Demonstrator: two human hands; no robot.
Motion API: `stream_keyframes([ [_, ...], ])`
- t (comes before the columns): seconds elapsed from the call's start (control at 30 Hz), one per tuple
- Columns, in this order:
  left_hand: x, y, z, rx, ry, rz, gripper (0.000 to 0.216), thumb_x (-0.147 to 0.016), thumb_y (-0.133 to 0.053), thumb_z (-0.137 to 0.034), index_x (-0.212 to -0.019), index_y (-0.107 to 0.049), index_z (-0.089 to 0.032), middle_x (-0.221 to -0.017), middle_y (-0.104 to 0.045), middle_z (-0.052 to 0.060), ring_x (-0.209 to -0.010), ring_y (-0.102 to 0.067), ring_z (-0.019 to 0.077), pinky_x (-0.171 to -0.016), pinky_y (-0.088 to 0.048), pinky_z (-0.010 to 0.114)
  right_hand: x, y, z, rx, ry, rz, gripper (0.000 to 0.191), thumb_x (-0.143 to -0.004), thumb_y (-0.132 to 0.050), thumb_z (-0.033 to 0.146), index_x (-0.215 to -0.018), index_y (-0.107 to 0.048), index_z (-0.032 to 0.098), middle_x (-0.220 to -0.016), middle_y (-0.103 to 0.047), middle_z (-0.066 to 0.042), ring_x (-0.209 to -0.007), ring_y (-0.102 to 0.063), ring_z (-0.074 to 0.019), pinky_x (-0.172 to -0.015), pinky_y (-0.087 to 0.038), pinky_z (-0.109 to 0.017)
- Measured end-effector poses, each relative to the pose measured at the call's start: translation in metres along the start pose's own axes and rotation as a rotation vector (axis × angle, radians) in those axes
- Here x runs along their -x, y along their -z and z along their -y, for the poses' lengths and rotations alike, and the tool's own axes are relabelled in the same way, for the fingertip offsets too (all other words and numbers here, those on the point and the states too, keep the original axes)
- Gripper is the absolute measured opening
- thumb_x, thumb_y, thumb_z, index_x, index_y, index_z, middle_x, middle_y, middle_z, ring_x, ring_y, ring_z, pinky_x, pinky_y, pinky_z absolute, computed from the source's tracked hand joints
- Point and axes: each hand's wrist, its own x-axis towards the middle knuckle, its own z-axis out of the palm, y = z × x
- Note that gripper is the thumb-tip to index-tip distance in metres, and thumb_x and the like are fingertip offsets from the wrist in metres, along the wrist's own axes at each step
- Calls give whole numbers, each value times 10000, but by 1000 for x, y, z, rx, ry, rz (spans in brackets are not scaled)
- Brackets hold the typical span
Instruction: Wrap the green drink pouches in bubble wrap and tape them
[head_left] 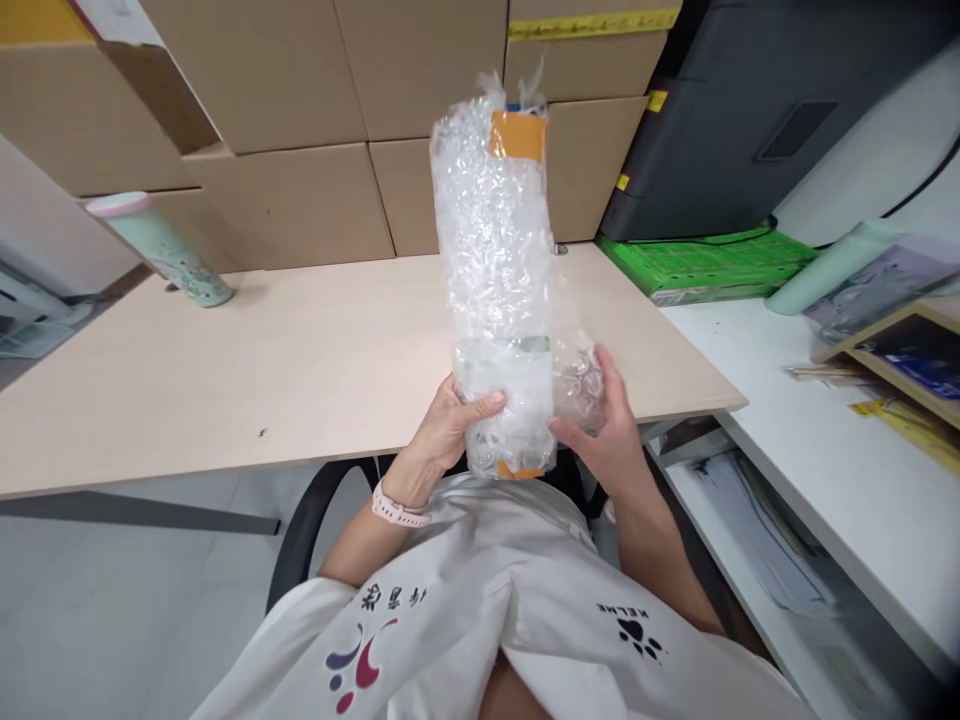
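Left grip [448, 428] clamped on parcel [496, 250]; right grip [613, 437] clamped on loose flap [579, 385]. Judged best: parcel steady, flap taut, gentle pull.

Brown cardboard boxes [285, 90] span the top of the frame, behind a pale wooden desk [300, 360]. Upper left, a mint cylindrical tumbler [171, 250] stands on the desk. At centre, before the boxes, is a clear bubble-wrapped oblong package [496, 260]. Upper right, a flat green box [705, 268] lies just below a dark-grey boxy case [720, 130].
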Motion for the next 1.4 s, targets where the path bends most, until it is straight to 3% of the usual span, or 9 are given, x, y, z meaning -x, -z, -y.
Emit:
stream_keyframes([
  [0.1, 10, -4, 4, -51, -49, 10, 518, -641, -910, -327, -1070, -671, -164, -1001, -756, 74, -888, -717, 241, -821, -564, 362, -4, -10, 5, -327, -195, 363, 896, -671, -811, 638, -1401, -495, 226, -1352, -655, -134, -1217, -644, -333, -1004, -553, -507],
  [0.23, 14, -7, 11, -251, -176, -53, 600, -749, -840, -404, -1248, -583, -193, -1208, -693, 112, -1073, -682, 268, -911, -562, 386, 1, -20, 7, -454, -341, 340, 544, -730, -838, 467, -1177, -670, 206, -1152, -760, -86, -1074, -712, -300, -925, -588, -456],
  [0.4, 11, 23, -9, -987, -860, -97, 673, -991, -516, -371, -1581, -194, -341, -1667, -255, 87, -1550, -225, 320, -1218, -297, 575, 6, -7, -1, -503, -414, 301, 465, -724, -858, 389, -1119, -722, 186, -1066, -781, -83, -997, -726, -292, -860, -592, -422],
  [0.53, 0, 47, -44, -1617, -1178, -41, 591, -962, -543, -212, -1494, -414, -433, -1624, -376, -13, -1582, -51, 330, -1232, -9, 701, 8, 5, -5, -475, -401, 438, 462, -701, -873, 361, -1115, -736, 208, -1044, -778, -63, -952, -726, -281, -817, -590, -404],
  [0.7, -2, 34, -75, -1655, -1125, 233, 497, -901, -685, -300, -1371, -574, -419, -1463, -591, -19, -1485, -392, 301, -1250, -78, 664, 10, 1, -1, -421, -271, 544, 549, -704, -871, 337, -1218, -688, 278, -1192, -737, -36, -1139, -669, -275, -971, -546, -418],
  [0.83, 13, 13, -76, -1248, -899, 361, 468, -875, -712, -355, -1333, -636, -293, -1305, -710, 48, -1193, -688, 226, -1125, -484, 402, 15, -4, 5, -425, -216, 478, 557, -660, -898, 343, -1170, -687, 269, -1107, -754, -39, -1026, -698, -261, -880, -591, -402],
  [1.1, 38, 16, -48, -307, -175, 583, 790, -748, -790, -535, -1450, -538, -276, -1491, -561, 84, -1381, -527, 341, -1105, -505, 434, 25, -5, 16, -373, -107, 268, 366, -650, -889, 410, -943, -724, 263, -851, -756, -17, -785, -702, -227, -654, -612, -340],
  [1.2, 39, 16, -23, -269, -216, 421, 1035, -589, -894, -552, -1489, -469, -269, -1555, -481, 96, -1419, -465, 392, -1110, -497, 486, 20, -13, 25, -332, -103, 203, 392, -690, -853, 464, -984, -716, 244, -879, -756, -38, -811, -711, -238, -686, -612, -366],
  [1.4, 20, 1, -1, -92, -234, -125, 542, -700, -862, -420, -1131, -667, -155, -1071, -760, 106, -964, -742, 279, -835, -617, 360, -4, -28, 36, 77, -3, -123, 742, -621, -886, 521, -1245, -596, 244, -1262, -661, -111, -1188, -616, -331, -1031, -512, -523],
])
